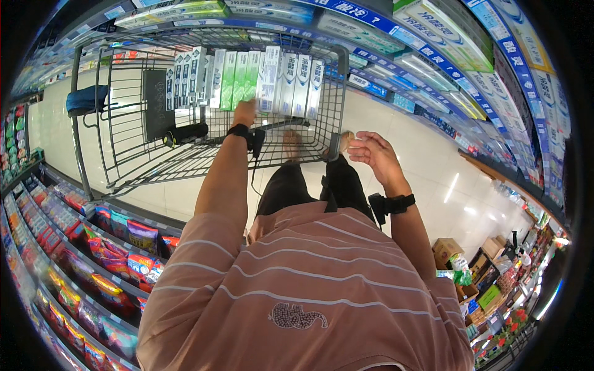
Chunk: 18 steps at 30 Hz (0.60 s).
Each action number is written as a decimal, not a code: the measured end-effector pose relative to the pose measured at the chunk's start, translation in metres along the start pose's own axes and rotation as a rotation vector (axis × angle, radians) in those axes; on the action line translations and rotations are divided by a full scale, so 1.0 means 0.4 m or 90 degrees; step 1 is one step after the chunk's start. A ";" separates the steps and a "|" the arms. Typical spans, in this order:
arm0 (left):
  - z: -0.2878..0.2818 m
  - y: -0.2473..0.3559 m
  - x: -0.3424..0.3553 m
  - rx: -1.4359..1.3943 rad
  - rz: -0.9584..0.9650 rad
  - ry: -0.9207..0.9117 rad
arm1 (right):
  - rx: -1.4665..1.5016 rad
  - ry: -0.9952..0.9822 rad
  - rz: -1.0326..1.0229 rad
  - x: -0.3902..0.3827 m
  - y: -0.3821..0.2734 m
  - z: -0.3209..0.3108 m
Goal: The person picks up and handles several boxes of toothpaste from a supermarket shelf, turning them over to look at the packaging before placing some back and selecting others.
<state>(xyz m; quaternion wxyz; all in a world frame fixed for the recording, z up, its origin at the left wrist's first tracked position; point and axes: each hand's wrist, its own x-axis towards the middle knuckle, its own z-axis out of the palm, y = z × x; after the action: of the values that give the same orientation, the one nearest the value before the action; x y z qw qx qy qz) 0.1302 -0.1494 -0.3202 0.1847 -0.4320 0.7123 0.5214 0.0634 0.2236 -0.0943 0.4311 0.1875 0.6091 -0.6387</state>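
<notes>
A wire shopping cart (297,117) stands in front of me. Along its far side is a row of slim toothpaste boxes, some white and blue (301,83), some green and white (240,74), and a dark-blue and white group (189,80) at the left. My left hand (245,113) reaches over the cart's near side, its fingers curled against the lower ends of the green and white boxes. It is slightly blurred, and whatever it grips is hidden. My right hand (376,156) hovers near the cart's right near corner, empty, fingers loosely apart.
Inside the cart lie a black cylindrical item (189,133) and a dark flat panel (158,105). A blue bag (88,100) hangs at its left end. Shelves of similar boxes (445,37) curve along the far and right side. Colourful packets (142,235) fill shelves at the lower left. Cartons (447,250) stand at the right.
</notes>
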 end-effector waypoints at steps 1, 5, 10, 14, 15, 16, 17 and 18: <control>-0.003 -0.007 0.000 -0.151 -0.138 0.023 | 0.002 0.008 0.000 -0.001 0.004 -0.006; -0.069 -0.137 0.064 -0.277 -0.277 0.045 | -0.004 -0.031 0.010 0.021 0.000 0.004; -0.029 -0.049 0.015 -0.415 -0.244 -0.043 | -0.001 -0.008 0.022 0.014 0.018 -0.022; -0.017 -0.056 0.018 -0.526 -0.228 -0.044 | -0.004 0.001 0.045 0.016 0.018 -0.022; -0.013 -0.057 0.024 -0.528 -0.231 -0.060 | 0.001 0.003 0.051 0.015 0.021 -0.024; -0.005 -0.060 0.026 -0.528 -0.230 -0.060 | 0.006 0.005 0.056 0.016 0.023 -0.027; 0.007 -0.063 0.025 -0.529 -0.225 -0.016 | 0.007 0.005 0.054 0.019 0.027 -0.031; 0.016 -0.067 0.025 -0.530 -0.220 0.028 | 0.007 -0.003 0.049 0.021 0.033 -0.036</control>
<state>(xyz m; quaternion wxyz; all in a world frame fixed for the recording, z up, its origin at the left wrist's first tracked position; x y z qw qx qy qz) 0.1450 -0.1500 -0.3454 0.0643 -0.5929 0.3635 0.7157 0.0648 0.2361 -0.1113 0.4557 0.2115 0.5967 -0.6257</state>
